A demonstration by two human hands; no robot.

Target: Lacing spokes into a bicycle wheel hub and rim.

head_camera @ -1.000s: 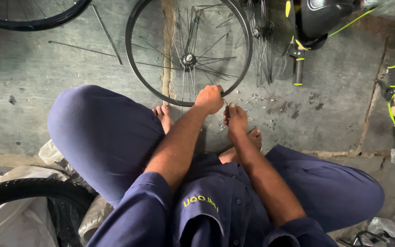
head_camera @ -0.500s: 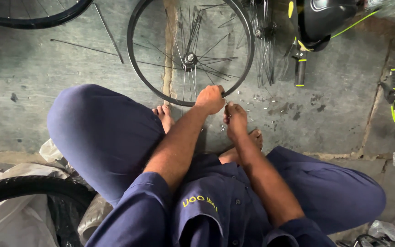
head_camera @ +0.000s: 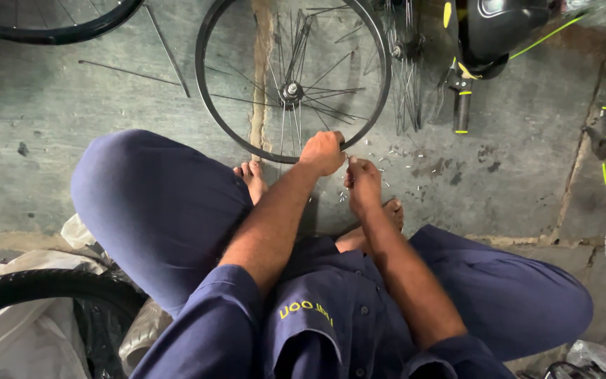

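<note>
The left hand (head_camera: 322,152) is closed on the lower rim of a spoked wheel (head_camera: 293,78) that lies flat on the floor (head_camera: 57,154) in the upper middle of the frame, likely steadying the rim at the spot being worked. The right hand (head_camera: 363,184) sits just beside it, fingers drawn together as if pinching something small at the rim's edge; what it grips, if anything, is too small to tell. Both forearms reach out between the person's folded knees, so the wheel is kept close, just past the bare toes (head_camera: 250,175).

Tiny pale bits (head_camera: 394,151) are scattered on the floor right of the hands. Loose spokes (head_camera: 166,49) lie left of the wheel, and a second wheel (head_camera: 50,17) shows at the upper left corner. A bundle of spokes (head_camera: 407,77) hangs just right of the rim, beside a black and yellow bike part with a grip (head_camera: 462,112). A tyre (head_camera: 43,288) over a white bag (head_camera: 15,344) crowds the lower left, near the left knee.
</note>
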